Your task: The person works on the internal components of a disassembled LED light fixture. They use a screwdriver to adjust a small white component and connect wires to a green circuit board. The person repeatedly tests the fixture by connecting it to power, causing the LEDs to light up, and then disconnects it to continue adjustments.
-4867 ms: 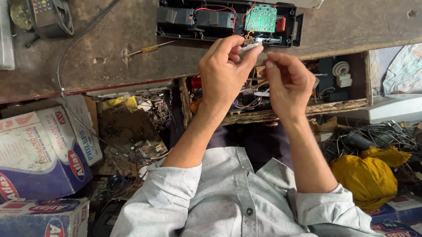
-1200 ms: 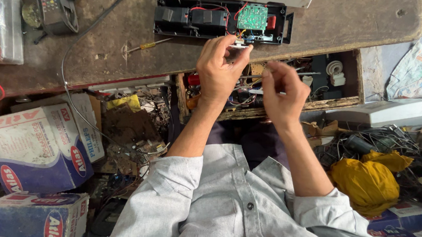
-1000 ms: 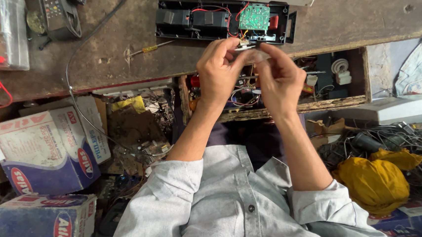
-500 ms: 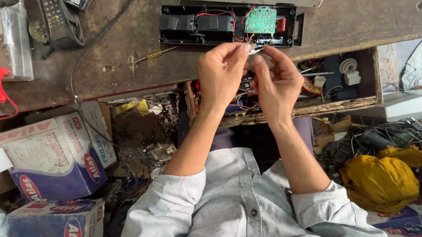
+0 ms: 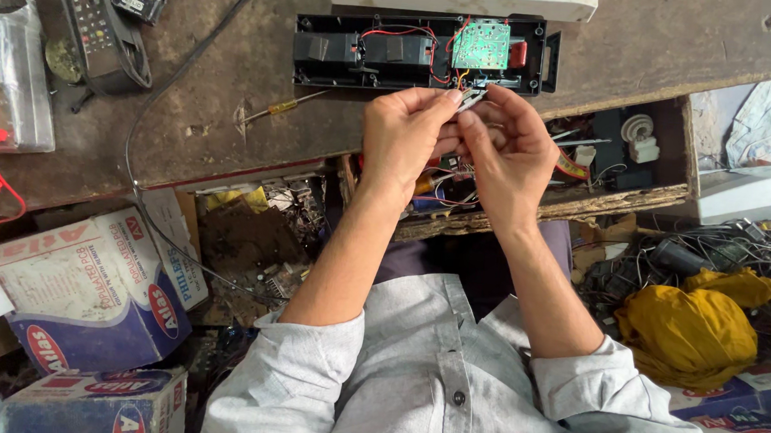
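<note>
I am watching my left hand and right hand pinching together on a small metallic part just near the opened black plastic casing with its green circuit board on the worn wooden surface, risking tugging the thin red wires loose or dropping the part into the cluttered drawer.

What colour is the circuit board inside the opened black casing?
Green, with red wires beside it; the circuit board shows in the head view.
</note>
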